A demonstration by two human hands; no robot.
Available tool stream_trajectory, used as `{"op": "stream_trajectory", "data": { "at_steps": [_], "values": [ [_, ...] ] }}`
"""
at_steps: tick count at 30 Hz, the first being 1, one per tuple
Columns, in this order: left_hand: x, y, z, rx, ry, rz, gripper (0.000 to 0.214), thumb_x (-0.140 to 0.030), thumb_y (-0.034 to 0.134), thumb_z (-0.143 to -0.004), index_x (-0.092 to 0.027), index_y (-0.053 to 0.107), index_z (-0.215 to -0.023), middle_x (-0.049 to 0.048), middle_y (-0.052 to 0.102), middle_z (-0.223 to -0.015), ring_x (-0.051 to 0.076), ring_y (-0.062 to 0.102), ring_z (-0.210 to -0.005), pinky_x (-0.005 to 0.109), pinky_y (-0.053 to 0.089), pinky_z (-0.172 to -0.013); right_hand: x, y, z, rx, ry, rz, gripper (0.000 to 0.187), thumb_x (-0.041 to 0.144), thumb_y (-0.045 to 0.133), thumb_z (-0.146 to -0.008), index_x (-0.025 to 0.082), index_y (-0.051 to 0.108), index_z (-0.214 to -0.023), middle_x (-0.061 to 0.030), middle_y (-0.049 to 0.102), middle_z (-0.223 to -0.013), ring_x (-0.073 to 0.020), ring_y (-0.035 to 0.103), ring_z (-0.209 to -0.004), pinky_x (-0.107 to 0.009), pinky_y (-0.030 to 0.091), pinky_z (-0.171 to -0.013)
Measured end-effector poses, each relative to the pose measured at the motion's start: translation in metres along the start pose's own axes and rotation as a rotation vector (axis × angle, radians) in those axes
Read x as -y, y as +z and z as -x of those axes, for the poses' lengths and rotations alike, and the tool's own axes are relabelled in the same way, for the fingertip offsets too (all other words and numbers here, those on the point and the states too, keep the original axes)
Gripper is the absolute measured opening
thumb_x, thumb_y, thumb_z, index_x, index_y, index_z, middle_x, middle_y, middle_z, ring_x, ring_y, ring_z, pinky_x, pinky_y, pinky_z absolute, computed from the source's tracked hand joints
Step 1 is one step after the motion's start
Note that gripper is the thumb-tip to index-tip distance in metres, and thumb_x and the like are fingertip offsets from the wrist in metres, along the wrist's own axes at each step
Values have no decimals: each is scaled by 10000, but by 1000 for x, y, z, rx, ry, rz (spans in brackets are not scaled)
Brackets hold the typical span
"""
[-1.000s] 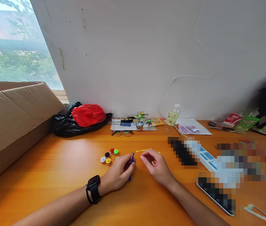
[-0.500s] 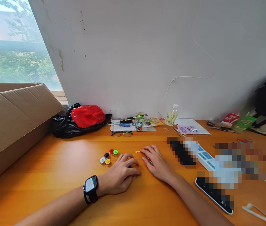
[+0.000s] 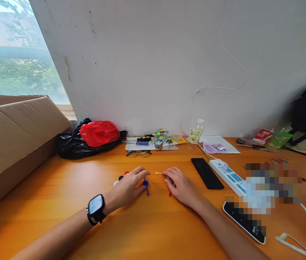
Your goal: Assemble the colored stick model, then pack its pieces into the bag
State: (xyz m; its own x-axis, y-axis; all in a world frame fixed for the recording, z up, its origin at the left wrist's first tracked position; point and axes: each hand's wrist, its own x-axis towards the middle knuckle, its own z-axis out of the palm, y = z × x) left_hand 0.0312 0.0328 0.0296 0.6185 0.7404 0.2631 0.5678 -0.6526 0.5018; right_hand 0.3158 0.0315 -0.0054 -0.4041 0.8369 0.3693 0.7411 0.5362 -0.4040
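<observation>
My left hand (image 3: pixel 126 189), a ring on one finger and a watch on its wrist, has its thumb and index finger around a blue arrow-shaped piece (image 3: pixel 147 190) with a round disc. Beneath and behind this hand, small round pieces in white (image 3: pixel 115 183), black (image 3: pixel 120 178) and red (image 3: pixel 126 172) are partly covered. My right hand (image 3: pixel 178 184) rests on the table with its fingers loosely bent and apart. A yellow arrow (image 3: pixel 158 173) lies at its fingertips. Bits of a red arrow (image 3: pixel 170 194) and something green (image 3: pixel 174 184) show from under its palm.
A black phone (image 3: pixel 207 173) and a white power strip (image 3: pixel 227 176) lie to the right. Glasses (image 3: pixel 139 154), a bottle (image 3: pixel 195 131) and bagged small parts (image 3: pixel 162 141) are toward the wall. A cardboard box (image 3: pixel 14 144) stands left, beside a red bag (image 3: pixel 99 133) on black plastic.
My left hand has moved left and away from me, over the round pieces, and the blue piece has shifted with it. Slightly more of the red arrow shows under my right hand.
</observation>
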Motion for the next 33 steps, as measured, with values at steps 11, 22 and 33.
{"op": "stream_trajectory", "data": {
  "at_steps": [11,22,33],
  "values": [
    [-9,-18,-7,199,-92,-58,292,-275,555,-1027,-226,786,-855,60,738,-799,196,670,-690,282,451,-667,-6,3,1,8,52,-28,263,113,543,-1017,186,747,-1166,-126,726,-1194,-273,655,-1142,-430,521,-1044],
    [-1,-56,2,284,-71,-331,122,-207,720,-869,-251,761,-975,42,755,-946,230,709,-834,283,438,-696,-3,1,1,13,41,-16,299,150,590,-997,196,750,-1245,-143,722,-1246,-289,651,-1174,-471,526,-1060],
    [19,-68,3,365,-105,-340,174,-126,834,-785,-268,795,-877,21,790,-1002,253,729,-952,296,448,-761,1,0,0,21,50,27,259,175,562,-1017,201,757,-1184,-125,725,-1167,-280,667,-1085,-442,530,-993]
  ]
}}
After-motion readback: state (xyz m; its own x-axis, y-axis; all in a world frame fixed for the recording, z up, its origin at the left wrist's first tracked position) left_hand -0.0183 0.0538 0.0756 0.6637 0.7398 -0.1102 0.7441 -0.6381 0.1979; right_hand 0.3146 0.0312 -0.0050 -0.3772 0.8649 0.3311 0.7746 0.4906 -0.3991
